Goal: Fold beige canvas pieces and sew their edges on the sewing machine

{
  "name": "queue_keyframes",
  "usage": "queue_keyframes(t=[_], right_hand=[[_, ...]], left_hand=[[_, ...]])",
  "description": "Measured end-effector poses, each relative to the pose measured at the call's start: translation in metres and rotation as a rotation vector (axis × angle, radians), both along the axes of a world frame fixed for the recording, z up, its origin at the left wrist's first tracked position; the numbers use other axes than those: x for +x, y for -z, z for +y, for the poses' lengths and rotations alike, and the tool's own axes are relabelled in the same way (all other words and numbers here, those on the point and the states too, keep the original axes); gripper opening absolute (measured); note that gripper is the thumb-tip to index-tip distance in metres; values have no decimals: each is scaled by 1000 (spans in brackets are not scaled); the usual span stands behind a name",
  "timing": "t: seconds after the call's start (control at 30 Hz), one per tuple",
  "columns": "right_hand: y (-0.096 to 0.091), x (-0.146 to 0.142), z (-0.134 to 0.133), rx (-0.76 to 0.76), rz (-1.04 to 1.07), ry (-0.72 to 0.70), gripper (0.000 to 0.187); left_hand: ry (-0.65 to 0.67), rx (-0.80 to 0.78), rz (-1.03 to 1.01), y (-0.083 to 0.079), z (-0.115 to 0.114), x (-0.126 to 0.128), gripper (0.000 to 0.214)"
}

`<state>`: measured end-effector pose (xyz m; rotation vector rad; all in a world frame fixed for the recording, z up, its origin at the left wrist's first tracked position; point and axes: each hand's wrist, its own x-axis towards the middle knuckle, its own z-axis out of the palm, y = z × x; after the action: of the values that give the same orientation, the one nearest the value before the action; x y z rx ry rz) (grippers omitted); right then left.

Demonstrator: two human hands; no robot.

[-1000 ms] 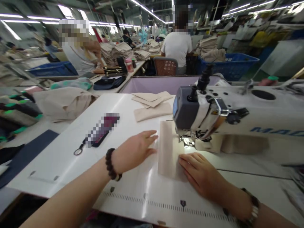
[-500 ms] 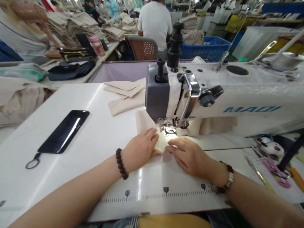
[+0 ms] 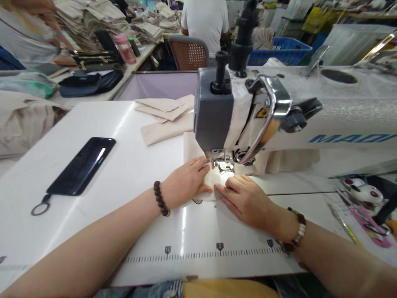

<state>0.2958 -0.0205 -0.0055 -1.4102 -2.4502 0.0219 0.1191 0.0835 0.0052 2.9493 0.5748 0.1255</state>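
Note:
A beige fabric piece (image 3: 212, 177) lies under the presser foot (image 3: 226, 167) of a white sewing machine (image 3: 248, 107), lit by its lamp. My left hand (image 3: 187, 182) rests flat on the fabric's left side, fingers stretched toward the needle area and thumb apart. On the near right edge of the same piece, my right hand (image 3: 245, 200) has its fingers bent together, gripping the cloth; its thumb is mostly hidden. More beige fabric (image 3: 291, 160) shows beneath the machine arm.
Loose beige pieces (image 3: 166, 111) lie behind the machine head's left side. A black phone (image 3: 82, 165) with a ring strap is on the left. Scissors with pink handles (image 3: 369, 225) and other tools lie at right. A person (image 3: 204, 25) sits beyond, near a blue basket (image 3: 279, 51).
Both hands have moved slightly forward with the fabric, whose near edge is now closer to the presser foot. The right fingers are more bent. The view has shifted a little.

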Motion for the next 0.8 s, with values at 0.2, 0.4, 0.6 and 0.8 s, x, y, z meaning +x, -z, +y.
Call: queue_keyframes(t=[0.2, 0.4, 0.6, 0.8], right_hand=[[1, -1, 1, -18, -27, 5, 29], [3, -2, 1, -18, -32, 17, 28], [4, -2, 1, -3, -31, 18, 29], [4, -1, 2, -4, -52, 46, 31]], left_hand=[[19, -4, -17, 0, 5, 0, 41], [34, 7, -10, 0, 8, 0, 44], [37, -7, -36, 2, 10, 0, 43], [48, -17, -53, 4, 13, -1, 38]])
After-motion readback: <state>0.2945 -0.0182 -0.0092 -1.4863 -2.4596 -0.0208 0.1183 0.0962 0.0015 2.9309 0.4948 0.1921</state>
